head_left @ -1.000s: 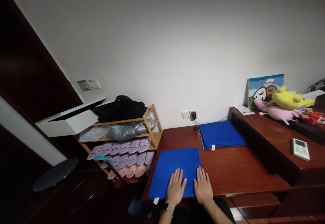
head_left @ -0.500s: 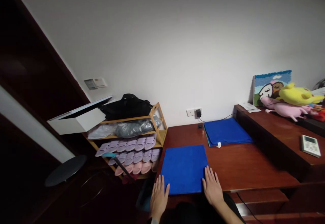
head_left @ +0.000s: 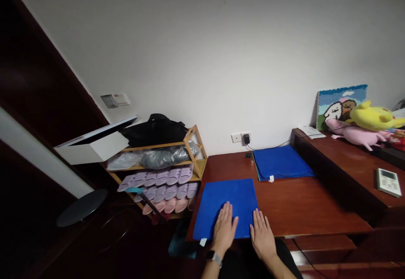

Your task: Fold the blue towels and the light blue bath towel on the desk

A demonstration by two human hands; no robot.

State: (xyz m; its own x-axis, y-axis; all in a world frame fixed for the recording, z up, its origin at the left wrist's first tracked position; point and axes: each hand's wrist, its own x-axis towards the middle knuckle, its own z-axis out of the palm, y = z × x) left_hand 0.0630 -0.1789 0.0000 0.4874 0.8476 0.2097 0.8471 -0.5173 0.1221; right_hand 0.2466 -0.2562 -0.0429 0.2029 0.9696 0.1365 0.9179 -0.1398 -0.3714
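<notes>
A folded blue cloth (head_left: 228,192) lies flat at the near left of the brown table (head_left: 303,207). My left hand (head_left: 224,227) rests flat on its front middle, fingers stretched out. Beside the cloth's right edge lies my right hand (head_left: 262,232), its fingers straight and its fingertips touching or close to that edge. A small white tag (head_left: 203,242) sticks out at the cloth's near left corner. Farther back on the table is a second folded blue cloth (head_left: 281,163), with a white tag at its front edge. Neither hand grips anything.
On the left stands a wooden rack (head_left: 199,161) with slippers (head_left: 173,177), a black bag (head_left: 156,131) and a white box (head_left: 95,149). A raised ledge (head_left: 354,161) on the right holds plush toys (head_left: 357,135) and a white keypad device (head_left: 388,182). A charger (head_left: 247,138) is plugged into the wall.
My left hand has moved from the near cloth's left edge onto its front middle. The cloth's near left corner now reaches farther left, and its white tag shows. My right hand has barely moved.
</notes>
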